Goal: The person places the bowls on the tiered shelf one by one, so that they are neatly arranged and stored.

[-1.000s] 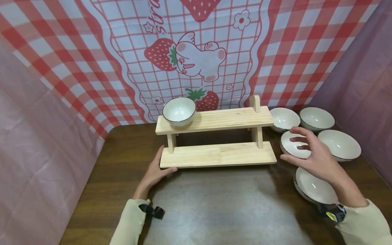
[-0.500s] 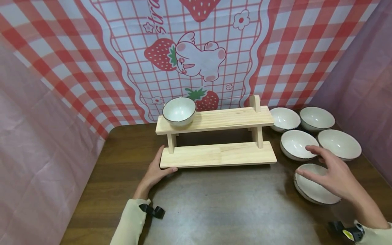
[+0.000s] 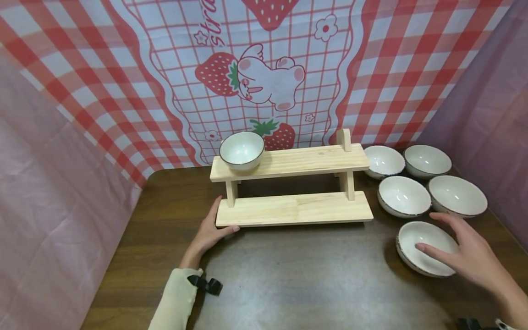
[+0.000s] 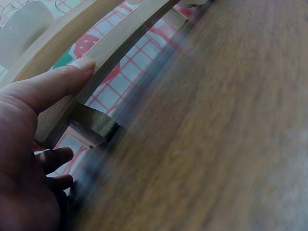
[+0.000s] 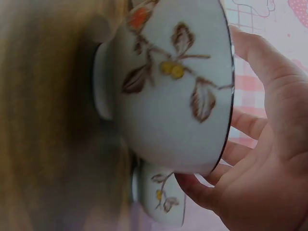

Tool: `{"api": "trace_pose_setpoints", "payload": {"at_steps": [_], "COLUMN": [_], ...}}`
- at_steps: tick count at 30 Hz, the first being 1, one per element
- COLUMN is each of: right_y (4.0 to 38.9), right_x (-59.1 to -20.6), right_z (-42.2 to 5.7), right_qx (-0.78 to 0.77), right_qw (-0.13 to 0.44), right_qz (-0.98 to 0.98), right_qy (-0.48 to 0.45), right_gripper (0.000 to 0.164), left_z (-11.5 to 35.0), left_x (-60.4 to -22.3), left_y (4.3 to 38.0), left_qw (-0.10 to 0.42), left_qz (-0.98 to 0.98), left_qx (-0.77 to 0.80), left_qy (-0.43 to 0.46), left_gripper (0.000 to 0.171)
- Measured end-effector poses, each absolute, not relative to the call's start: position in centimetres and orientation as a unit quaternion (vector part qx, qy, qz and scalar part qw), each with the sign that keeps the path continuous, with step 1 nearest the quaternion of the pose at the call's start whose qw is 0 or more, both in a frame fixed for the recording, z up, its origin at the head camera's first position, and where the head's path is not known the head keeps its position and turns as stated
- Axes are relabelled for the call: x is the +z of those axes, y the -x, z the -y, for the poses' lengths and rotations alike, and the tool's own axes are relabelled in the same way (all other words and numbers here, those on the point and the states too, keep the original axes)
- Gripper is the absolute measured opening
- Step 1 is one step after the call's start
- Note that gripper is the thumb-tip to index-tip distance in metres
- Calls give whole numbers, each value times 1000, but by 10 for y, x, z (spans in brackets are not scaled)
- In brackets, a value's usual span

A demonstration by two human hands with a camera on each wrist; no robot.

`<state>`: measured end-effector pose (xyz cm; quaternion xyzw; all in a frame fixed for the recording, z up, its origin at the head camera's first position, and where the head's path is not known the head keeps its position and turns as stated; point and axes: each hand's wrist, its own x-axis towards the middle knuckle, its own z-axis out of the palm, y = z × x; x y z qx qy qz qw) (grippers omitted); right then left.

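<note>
My left hand [image 3: 208,233] grips the left end of a two-tier wooden shelf [image 3: 297,208], thumb along the front edge of its lower board. In the left wrist view that thumb [image 4: 72,77] lies on the board's edge, with the other fingers below and behind. A white dark-rimmed bowl [image 3: 242,151] sits on the upper board at the left. My right hand [image 3: 472,252] hovers at the right side of the nearest bowl [image 3: 418,238], thumb over its opening, fingers spread. The right wrist view shows this bowl's leaf-and-berry painted side [image 5: 168,110], with fingers around its rim.
Several more white bowls stand behind the nearest one, among them one bowl [image 3: 404,197] just beyond it and another [image 3: 458,196] to its right. A red-checked strawberry cloth [image 3: 268,82] hangs behind the brown wooden table [image 3: 288,275].
My right hand has moved back toward me and to the right, from over the middle bowl to the nearest bowl. The left hand and shelf stay where they were.
</note>
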<state>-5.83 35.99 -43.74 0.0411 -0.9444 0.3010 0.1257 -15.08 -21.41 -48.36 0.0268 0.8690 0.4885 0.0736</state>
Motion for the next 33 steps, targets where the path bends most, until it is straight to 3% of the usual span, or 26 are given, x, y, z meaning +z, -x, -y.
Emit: {"api": "trace_pose_setpoints", "payload": {"at_steps": [13, 22, 33], "right_y": [39, 28, 26], "right_x": [-461, -476, -483], "right_z": [-372, -377, -377], "right_qx": [298, 329, 363], "right_qw": [110, 115, 109], "right_qz": [948, 936, 923], "right_qy": [-25, -46, -73], "right_gripper": [91, 91, 122], "left_z": [215, 214, 214], "left_x": [-484, -485, -484], "left_y": [151, 151, 152], "left_qw": [71, 66, 75], "left_qz": [-864, -863, -865], "left_qx": [497, 499, 495], "left_qy": [-30, -37, -32], "left_gripper": [111, 111, 112]}}
